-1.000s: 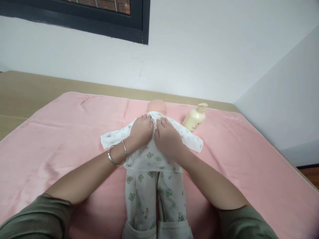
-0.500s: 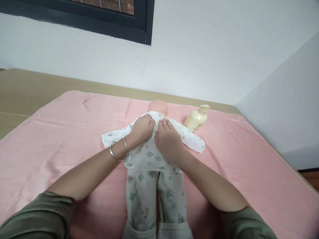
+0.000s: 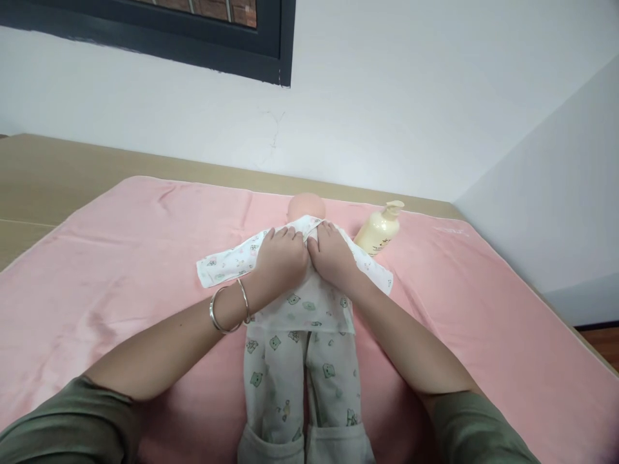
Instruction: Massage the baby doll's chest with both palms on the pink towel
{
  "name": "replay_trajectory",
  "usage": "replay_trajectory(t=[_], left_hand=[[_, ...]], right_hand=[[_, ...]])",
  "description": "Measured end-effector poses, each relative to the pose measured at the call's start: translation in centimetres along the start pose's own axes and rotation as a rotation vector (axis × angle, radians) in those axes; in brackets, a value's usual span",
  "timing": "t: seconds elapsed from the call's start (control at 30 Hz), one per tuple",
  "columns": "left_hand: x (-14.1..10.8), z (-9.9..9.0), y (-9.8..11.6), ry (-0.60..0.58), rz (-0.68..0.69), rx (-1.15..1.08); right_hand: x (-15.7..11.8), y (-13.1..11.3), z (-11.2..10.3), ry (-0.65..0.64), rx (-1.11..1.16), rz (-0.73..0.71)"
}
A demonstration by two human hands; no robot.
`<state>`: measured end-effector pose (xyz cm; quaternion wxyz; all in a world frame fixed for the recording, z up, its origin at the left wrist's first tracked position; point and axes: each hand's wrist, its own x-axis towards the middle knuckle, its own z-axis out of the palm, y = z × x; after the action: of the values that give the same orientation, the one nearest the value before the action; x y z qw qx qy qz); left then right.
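Left hand [image 3: 283, 261] and right hand [image 3: 333, 256] close together on a doll's white patterned shirt [image 3: 312, 309], finger grip unclear, pink sheet [image 3: 159, 258] beneath, pump bottle [image 3: 378, 231] near the right sleeve.

A big pink sheet [image 3: 126, 258] lies on the flat tan top [image 3: 53, 171]. On the sheet, a doll [image 3: 307, 205] lies in a white shirt [image 3: 300, 312] and white pants [image 3: 283, 380], with a pale yellow pump bottle [image 3: 378, 231] near one sleeve.

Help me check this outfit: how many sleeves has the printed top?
2: left sleeve spreads past the left hand; right sleeve lies near the pump bottle, partly hidden by the right forearm.
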<state>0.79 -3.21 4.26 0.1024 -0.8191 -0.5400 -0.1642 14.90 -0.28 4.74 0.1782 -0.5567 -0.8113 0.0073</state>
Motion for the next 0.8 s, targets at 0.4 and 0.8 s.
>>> replay_trajectory(t=[0.4, 0.8], left_hand=[[0.2, 0.9, 0.1, 0.1, 0.036, -0.011], [1.4, 1.3, -1.1, 0.06, -0.157, -0.236]], right_hand=[[-0.5, 0.3, -0.2, -0.022, -0.039, -0.123], [-1.1, -0.7, -0.5, -0.021, -0.204, -0.095]])
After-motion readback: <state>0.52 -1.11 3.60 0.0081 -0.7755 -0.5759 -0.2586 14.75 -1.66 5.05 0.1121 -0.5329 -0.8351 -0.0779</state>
